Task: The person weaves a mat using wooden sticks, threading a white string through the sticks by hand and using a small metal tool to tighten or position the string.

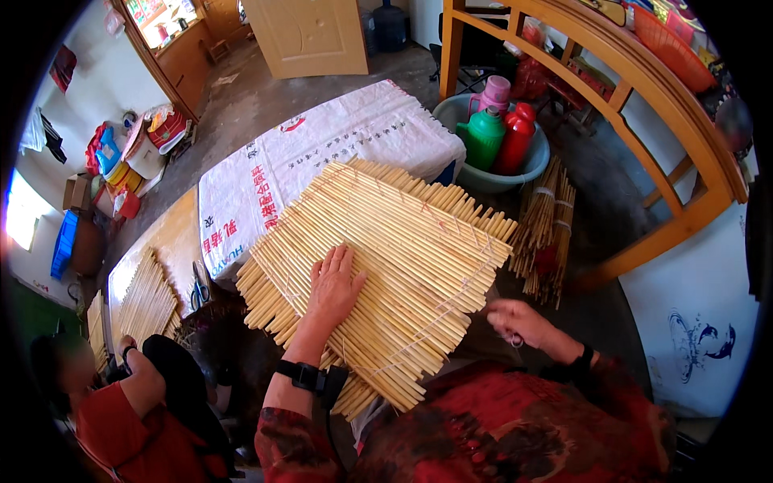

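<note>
A square mat of pale straw stalks [403, 266], stitched with thread near its edges, lies over similar stalks in front of me. My left hand [330, 290] rests flat on the mat's left middle, fingers stretched out. My right hand [515, 322] is beside the mat's lower right edge, fingers closed on something small, perhaps thread, that I cannot make out. Behind the mat, a white printed sack [250, 161] covers part of the table [129, 258]. Scissors [200, 288] lie on the table, left of the sack.
A co-worker [137, 427] sits at left near more stalk mats [145, 302]. A blue tub [527, 177] with red, green and pink flasks stands behind right, beside stalk bundles [539, 233]. A wooden frame [684, 193] curves along the right; a door panel [310, 36] stands at the back.
</note>
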Demonstrator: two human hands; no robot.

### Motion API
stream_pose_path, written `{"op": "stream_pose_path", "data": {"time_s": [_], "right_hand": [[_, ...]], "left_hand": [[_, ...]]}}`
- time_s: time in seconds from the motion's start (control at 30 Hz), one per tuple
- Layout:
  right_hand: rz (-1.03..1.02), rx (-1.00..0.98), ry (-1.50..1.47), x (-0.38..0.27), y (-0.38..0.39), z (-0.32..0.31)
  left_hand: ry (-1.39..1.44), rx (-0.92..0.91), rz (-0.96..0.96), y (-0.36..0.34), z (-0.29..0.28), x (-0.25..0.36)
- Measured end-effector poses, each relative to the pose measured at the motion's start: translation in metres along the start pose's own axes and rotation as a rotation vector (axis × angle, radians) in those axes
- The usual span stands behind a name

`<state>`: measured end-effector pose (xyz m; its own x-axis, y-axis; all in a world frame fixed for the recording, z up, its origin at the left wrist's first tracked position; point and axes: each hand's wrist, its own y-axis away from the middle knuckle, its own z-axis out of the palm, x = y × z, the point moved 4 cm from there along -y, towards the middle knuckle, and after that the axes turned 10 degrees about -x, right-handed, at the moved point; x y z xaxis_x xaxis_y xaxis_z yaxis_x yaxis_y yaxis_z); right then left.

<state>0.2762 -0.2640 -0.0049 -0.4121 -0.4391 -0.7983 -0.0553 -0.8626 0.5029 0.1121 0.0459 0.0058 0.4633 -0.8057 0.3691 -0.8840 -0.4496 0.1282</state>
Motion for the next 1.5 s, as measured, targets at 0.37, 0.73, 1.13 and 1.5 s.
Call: {"op": "stream_pose_path", "data": {"time_s": [0.37,0.73,1.13,1.5], "right_hand": [[0.067,-0.110,0.037,0.028,-0.001,0.018],[0.070,-0.026,-0.103,0.036,-0.002,0.010],[0.018,0.008,0.041,0.021,0.006,0.004],[-0.281,0.227,-0.005,-0.005,0.011,-0.013]], "left_hand": [[-0.038,0.104,0.011,0.006,0.003,0.004],[-0.048,0.167,0.028,0.008,0.000,0.007],[-0.019,0.224,0.064,0.012,-0.001,0.009],[-0.034,0.164,0.054,0.007,-0.001,0.006]]}}
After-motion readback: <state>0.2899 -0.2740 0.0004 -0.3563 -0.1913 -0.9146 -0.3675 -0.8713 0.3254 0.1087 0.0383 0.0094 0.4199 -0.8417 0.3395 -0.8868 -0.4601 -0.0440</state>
